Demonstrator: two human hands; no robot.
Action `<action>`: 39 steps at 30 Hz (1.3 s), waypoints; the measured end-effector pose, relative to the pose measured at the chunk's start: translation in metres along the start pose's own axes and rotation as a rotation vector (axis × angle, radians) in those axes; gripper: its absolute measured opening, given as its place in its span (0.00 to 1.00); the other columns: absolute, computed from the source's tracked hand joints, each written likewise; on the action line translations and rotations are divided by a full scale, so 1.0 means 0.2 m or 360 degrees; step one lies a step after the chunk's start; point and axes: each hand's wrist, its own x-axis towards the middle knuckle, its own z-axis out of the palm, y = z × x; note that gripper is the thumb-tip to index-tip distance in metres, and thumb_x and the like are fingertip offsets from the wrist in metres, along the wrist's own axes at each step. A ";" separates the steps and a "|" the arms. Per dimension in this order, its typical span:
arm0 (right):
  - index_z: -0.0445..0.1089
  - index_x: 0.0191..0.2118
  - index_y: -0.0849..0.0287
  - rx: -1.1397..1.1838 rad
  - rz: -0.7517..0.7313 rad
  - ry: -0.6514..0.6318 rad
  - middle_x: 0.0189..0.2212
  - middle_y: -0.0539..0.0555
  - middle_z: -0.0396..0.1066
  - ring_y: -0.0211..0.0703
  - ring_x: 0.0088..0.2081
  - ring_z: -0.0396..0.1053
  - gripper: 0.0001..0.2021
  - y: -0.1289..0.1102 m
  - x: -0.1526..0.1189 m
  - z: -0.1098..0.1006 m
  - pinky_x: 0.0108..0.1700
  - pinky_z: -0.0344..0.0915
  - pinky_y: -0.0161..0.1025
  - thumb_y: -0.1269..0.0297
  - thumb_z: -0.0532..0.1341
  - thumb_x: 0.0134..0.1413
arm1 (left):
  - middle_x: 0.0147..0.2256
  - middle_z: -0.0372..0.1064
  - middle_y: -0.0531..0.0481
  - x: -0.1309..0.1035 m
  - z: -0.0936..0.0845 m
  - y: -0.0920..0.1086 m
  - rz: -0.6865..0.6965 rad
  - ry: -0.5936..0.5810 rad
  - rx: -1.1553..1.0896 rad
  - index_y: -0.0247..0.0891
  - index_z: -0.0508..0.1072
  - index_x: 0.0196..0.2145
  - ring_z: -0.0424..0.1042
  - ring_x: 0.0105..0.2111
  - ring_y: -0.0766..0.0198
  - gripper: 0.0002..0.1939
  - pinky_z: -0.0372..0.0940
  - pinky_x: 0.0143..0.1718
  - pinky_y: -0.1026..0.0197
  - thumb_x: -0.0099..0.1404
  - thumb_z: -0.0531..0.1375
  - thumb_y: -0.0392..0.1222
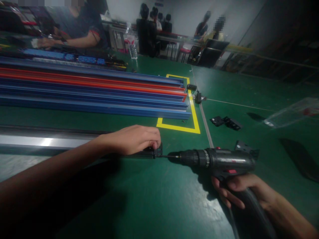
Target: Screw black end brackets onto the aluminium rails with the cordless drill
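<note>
My right hand [239, 192] is wrapped round the grip of a black cordless drill [224, 159], a finger near its trigger. The drill lies level, and its long thin bit points left, with the tip at a small black end piece [159, 151]. That piece sits at the right end of a long silver and black metal profile [50, 142]. With its fingers curled, my left hand [139, 139] grips the profile's end at the black piece. Exactly where the bit meets the piece is too small to make out.
Several blue profiles [124, 108] and a red profile [112, 84] lie behind, their ends inside a yellow tape frame [179, 127]. Black plastic parts [226, 122] and a clear bottle [291, 114] lie at right. Another bottle [132, 43] stands further back, near a seated person [79, 30].
</note>
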 end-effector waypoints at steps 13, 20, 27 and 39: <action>0.78 0.45 0.69 0.0026 0.0001 -0.0007 0.32 0.58 0.78 0.32 0.21 0.71 0.17 0.00 0.00 0.00 0.36 0.75 0.36 0.69 0.63 0.49 | 0.42 0.70 0.53 0.00 0.00 0.00 0.0004 0.0001 -0.0003 0.41 0.74 0.40 0.70 0.40 0.66 0.12 0.59 0.42 0.65 0.74 0.51 0.35; 0.78 0.44 0.69 -0.0003 0.0021 0.0020 0.32 0.58 0.78 0.32 0.20 0.71 0.16 0.00 0.00 0.00 0.35 0.75 0.36 0.68 0.64 0.49 | 0.42 0.70 0.53 -0.01 0.00 0.01 -0.0018 -0.0007 -0.0004 0.42 0.74 0.40 0.70 0.40 0.66 0.11 0.59 0.41 0.65 0.74 0.51 0.35; 0.78 0.45 0.70 0.0034 0.0022 0.0003 0.32 0.58 0.79 0.32 0.21 0.72 0.16 0.00 0.00 0.00 0.36 0.75 0.35 0.69 0.63 0.49 | 0.42 0.70 0.53 0.00 0.00 0.00 -0.0005 -0.0014 0.0012 0.41 0.73 0.40 0.69 0.40 0.66 0.11 0.59 0.41 0.65 0.74 0.51 0.34; 0.78 0.44 0.70 0.0023 0.0018 0.0014 0.32 0.58 0.79 0.33 0.21 0.72 0.16 0.00 0.00 0.01 0.35 0.75 0.35 0.68 0.63 0.49 | 0.42 0.71 0.53 0.00 0.00 0.00 0.0015 0.0000 0.0009 0.41 0.74 0.40 0.70 0.41 0.66 0.11 0.59 0.42 0.65 0.74 0.51 0.34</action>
